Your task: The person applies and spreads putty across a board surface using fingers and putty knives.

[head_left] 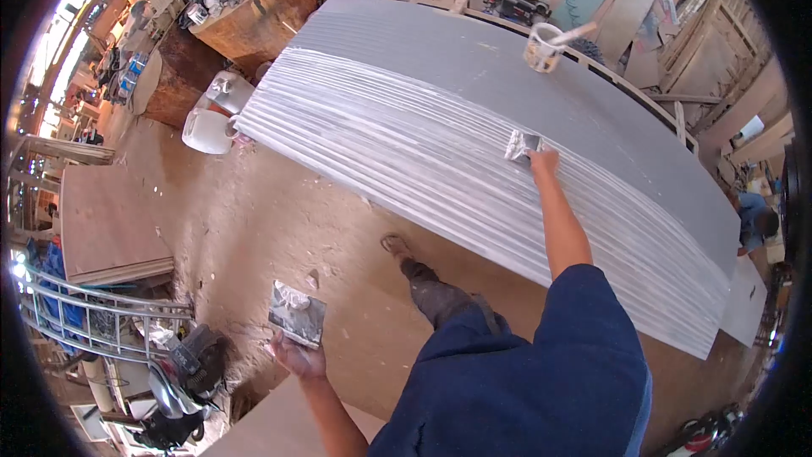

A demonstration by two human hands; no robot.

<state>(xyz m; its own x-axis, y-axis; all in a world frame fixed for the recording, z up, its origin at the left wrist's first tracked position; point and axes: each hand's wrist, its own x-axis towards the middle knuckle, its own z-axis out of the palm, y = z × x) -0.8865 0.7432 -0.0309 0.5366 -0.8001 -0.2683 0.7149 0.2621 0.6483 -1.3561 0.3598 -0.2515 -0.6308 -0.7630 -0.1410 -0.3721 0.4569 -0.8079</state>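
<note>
A large grey ribbed panel (pixel 381 131) spans the view, its near part streaked with white paste. On it, my right hand (pixel 544 161) is closed round a small putty knife (pixel 524 144) with white paste on its blade, which lies against the ribs. Lower left, away from the panel, my left hand (pixel 300 357) grips a flat square plate (pixel 298 319) that carries a lump of white paste (pixel 292 296).
A spattered tub (pixel 542 49) with a stick stands on the panel's far side. White containers (pixel 208 130) sit by its left end. Stacked boards (pixel 114 222) and a metal frame (pixel 93 309) are at left. A person (pixel 755 224) is at far right.
</note>
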